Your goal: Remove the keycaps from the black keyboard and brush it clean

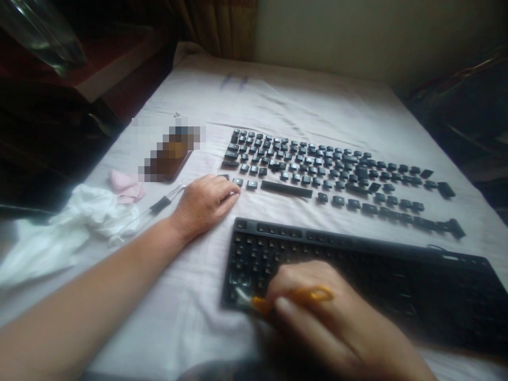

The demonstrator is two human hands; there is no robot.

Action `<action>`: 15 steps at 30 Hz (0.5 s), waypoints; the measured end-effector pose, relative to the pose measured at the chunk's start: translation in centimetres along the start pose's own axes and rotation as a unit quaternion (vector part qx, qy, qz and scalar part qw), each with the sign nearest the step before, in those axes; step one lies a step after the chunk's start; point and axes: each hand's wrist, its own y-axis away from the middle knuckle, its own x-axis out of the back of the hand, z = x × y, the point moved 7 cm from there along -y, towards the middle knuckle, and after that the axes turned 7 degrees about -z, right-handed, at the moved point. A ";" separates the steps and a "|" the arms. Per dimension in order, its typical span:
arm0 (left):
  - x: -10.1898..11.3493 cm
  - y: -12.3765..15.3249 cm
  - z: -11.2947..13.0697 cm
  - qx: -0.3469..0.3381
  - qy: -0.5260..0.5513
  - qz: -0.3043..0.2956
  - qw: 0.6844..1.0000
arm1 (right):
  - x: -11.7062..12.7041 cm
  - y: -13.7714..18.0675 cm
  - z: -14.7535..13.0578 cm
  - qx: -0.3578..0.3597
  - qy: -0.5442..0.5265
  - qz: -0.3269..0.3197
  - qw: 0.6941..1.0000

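My right hand (317, 312) is closed round a small paintbrush (260, 304) with an orange handle and pale bristles. Its bristles reach the lower left corner of a black keyboard (353, 244), whose keycaps are off over the part that I can make out. On the sheet beyond the keyboard's left end rests my left hand (208, 201), palm down, fingers loosely bent and partly hidden. Close to its fingertips lie the first keycaps (251, 184) of the nearest row. Loose keycaps in rows, with a long space bar (286, 189) among them, spread out behind the keyboard.
Left of my left hand lies a wire keycap puller (160, 204) with a dark grip. White cloth (91, 211) and a pink cloth (126, 186) are crumpled nearby. A partly blurred-out dark phone-like object (172, 166) lies behind. A pale sheet (317, 100) covers the surface.
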 end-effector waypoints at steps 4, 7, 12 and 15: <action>0.0 0.0 -0.1 0.000 -0.001 0.001 1.000 | 0.9 0.4 0.1 -0.009 -0.051 0.049 0.997; -0.1 0.0 -0.1 -0.001 0.000 0.004 1.000 | 1.8 0.8 0.4 -0.008 -0.040 0.112 0.993; 0.0 0.0 -0.2 0.000 -0.001 0.006 1.000 | 1.4 0.4 0.6 0.007 -0.020 0.106 0.994; -0.1 0.0 -0.1 0.003 -0.001 -0.001 1.000 | 0.6 0.0 0.4 0.000 -0.008 0.072 0.997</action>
